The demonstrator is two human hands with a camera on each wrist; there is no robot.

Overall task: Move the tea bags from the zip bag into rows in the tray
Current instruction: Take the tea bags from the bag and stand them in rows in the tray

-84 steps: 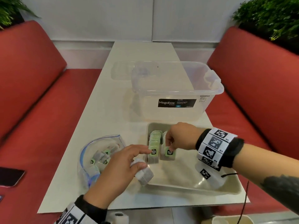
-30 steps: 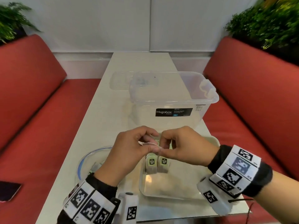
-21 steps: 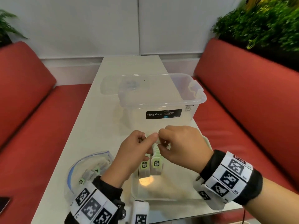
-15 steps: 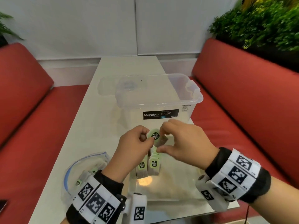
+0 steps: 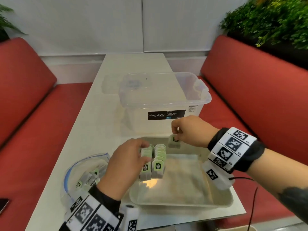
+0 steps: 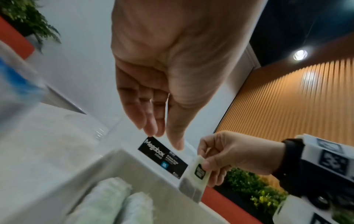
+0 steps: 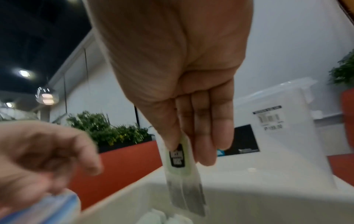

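A shallow pale tray (image 5: 183,205) sits at the near table edge. Two rows of green-tagged tea bags (image 5: 158,161) stand upright in its far left part. My right hand (image 5: 176,135) pinches one tea bag (image 5: 174,142) by its tag, hanging just right of the rows near the tray's far wall; the right wrist view shows that tea bag (image 7: 184,181) between thumb and fingers. My left hand (image 5: 130,161) lies against the left row; in the left wrist view its fingers (image 6: 153,121) are relaxed and hold nothing. The clear zip bag (image 5: 83,174) with blue seal lies left of the tray, several tea bags inside.
A clear Megabox bin (image 5: 166,104) stands just behind the tray, with its clear lid (image 5: 110,84) further back. Red benches flank the narrow white table. A dark phone (image 5: 3,205) lies on the left bench. A thin black cable (image 5: 253,197) hangs by my right arm.
Both hands held one tea bag together above the rows. My left hand has let go and dropped beside the left row; my right hand carried the bag to the right.
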